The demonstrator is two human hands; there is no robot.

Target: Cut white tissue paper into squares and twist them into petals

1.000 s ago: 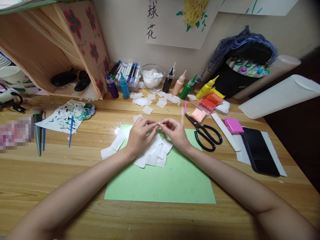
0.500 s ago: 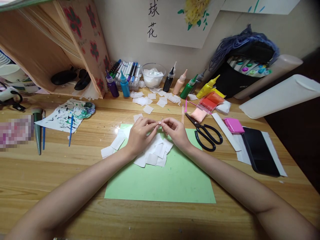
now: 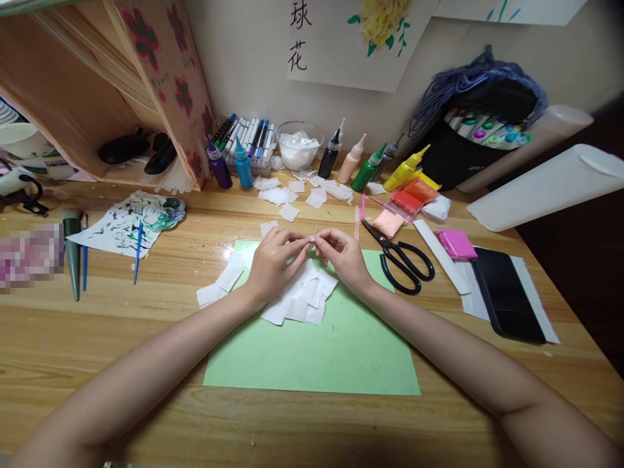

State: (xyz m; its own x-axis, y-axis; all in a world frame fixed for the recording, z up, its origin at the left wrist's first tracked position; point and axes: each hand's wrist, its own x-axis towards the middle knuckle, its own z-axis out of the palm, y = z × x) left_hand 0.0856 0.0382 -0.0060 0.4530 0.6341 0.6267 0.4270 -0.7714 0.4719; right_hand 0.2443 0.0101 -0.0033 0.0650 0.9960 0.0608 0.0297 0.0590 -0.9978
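Above the far part of a green sheet (image 3: pixel 312 357), my left hand (image 3: pixel 277 257) and my right hand (image 3: pixel 344 257) meet fingertip to fingertip. Both pinch a tiny whitish piece (image 3: pixel 312 239), mostly covered by the fingers; a thin tip sticks up from it. Its exact kind is too small to make out. Several white paper squares (image 3: pixel 297 309) lie overlapping on the green sheet, under and beside my left hand. Close to my right hand, black-handled scissors (image 3: pixel 402 263) rest on the wooden table with their blades pointing away to the left.
Glue-like bottles (image 3: pixel 365 170), a glass bowl (image 3: pixel 299 149) and markers (image 3: pixel 248 140) line the wall, with loose paper scraps (image 3: pixel 289 212) before them. A paint-smeared paper (image 3: pixel 117 227) with brushes lies left. At right are a pink block (image 3: pixel 455 244) and a black phone (image 3: pixel 507 296).
The fingertips have shifted very slightly around the tiny piece. Both arms and the things on the table are otherwise as before; the view has moved a touch.
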